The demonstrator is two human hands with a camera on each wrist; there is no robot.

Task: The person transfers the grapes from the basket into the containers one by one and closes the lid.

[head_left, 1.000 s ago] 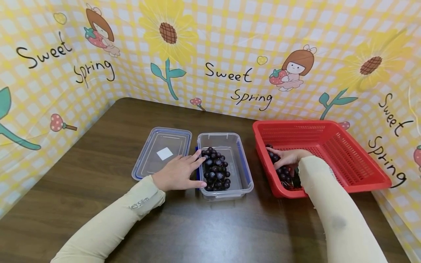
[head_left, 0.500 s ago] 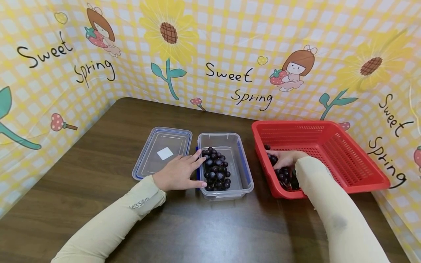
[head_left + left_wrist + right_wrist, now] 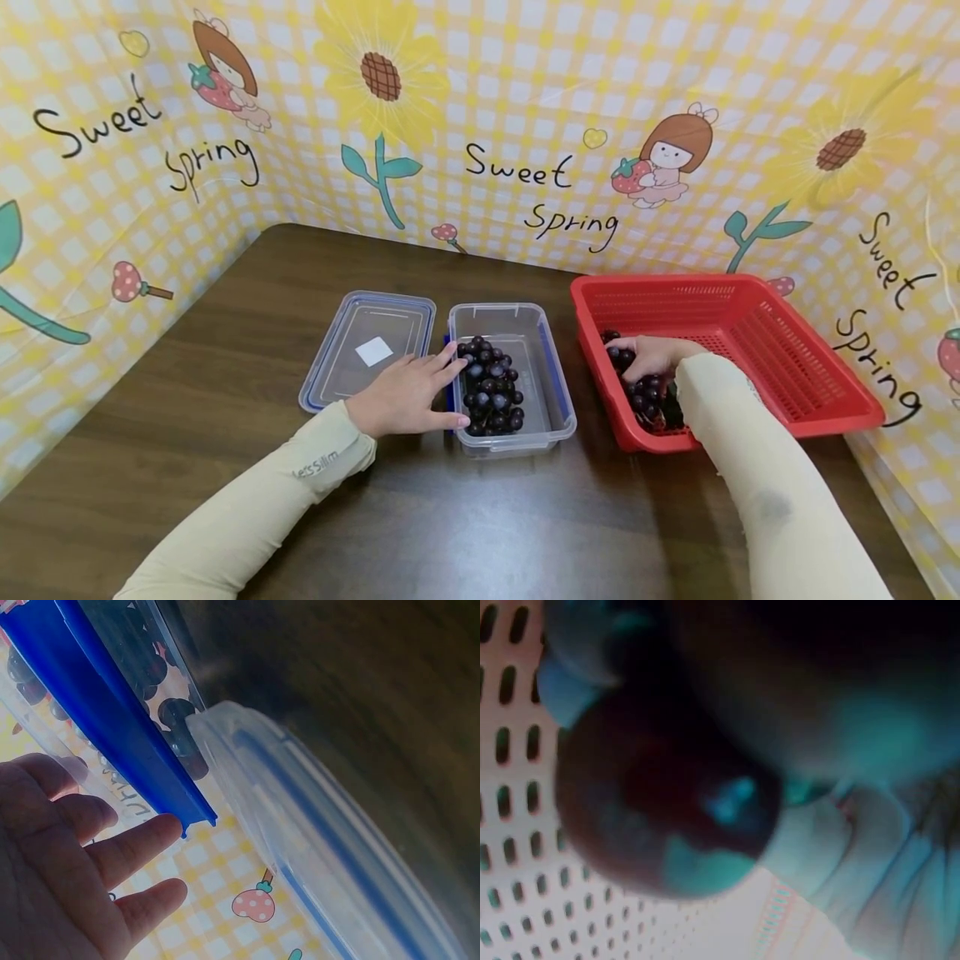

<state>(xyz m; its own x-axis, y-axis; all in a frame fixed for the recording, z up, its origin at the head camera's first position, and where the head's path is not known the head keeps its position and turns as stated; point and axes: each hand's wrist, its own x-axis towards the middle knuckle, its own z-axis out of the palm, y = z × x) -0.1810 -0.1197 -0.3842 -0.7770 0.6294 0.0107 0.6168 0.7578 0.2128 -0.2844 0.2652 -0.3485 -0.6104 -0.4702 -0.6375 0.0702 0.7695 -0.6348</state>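
Note:
My left hand (image 3: 405, 398) rests with spread fingers at the left rim of a clear plastic food container (image 3: 557, 379). Purple-black grapes (image 3: 491, 387) fill the container's left half. In the left wrist view, the fingers (image 3: 139, 851) lie close to the container's blue side latch (image 3: 112, 720). Inside the red basket (image 3: 810, 354), my right hand (image 3: 654, 355) reaches down at the left wall, thumb and fingers around dark grapes (image 3: 647, 398). Its fingertips are partly hidden among them. Up close in the right wrist view, a large round grape (image 3: 660, 795) hangs before the fingers (image 3: 870, 840).
Left of the container lies its clear lid (image 3: 390, 321), blue-sealed with a white label. The container and basket stand a short gap apart on the dark wooden table (image 3: 450, 525). Patterned yellow check cloth (image 3: 525, 100) rises behind and at both sides.
My right hand has shifted slightly among the grapes at the basket's left side, and the basket has edged a little left. My left hand stays at the container's rim.

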